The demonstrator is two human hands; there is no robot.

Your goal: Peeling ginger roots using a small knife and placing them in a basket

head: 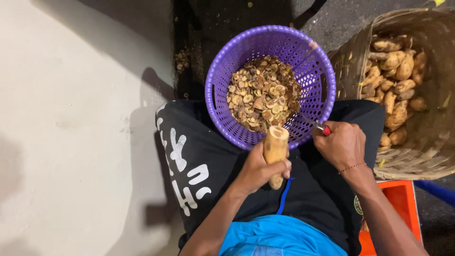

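A seated person works over a purple basket [303, 61] wedged between the knees, close enough that cut pieces [263, 95] drop straight in; the left hand [258, 168], just below the basket's near rim, has its fingers clenched round a single pale, peeled root [276, 154], held upright with its flat cut end raised toward the rim, seemingly to present that end for trimming; the right hand [342, 144], to the right of the basket's near rim, is closed on a red-handled tool [323, 129], most likely a small knife, though its blade is too thin and hidden to make out; the two hands are apart, the root between them and the basket. The purple basket holds a heap of small brown and tan slices, too many to count; right of it stands one woven basket [417, 151], tilted toward the person, perhaps for easy reach, with roughly two dozen whole unpeeled roots [395, 71] showing; below that basket, an orange crate [403, 199] edges into view. One peeled root, one tool, two baskets, one crate; a few scraps [181, 59] lie on the dark floor left of the purple basket.
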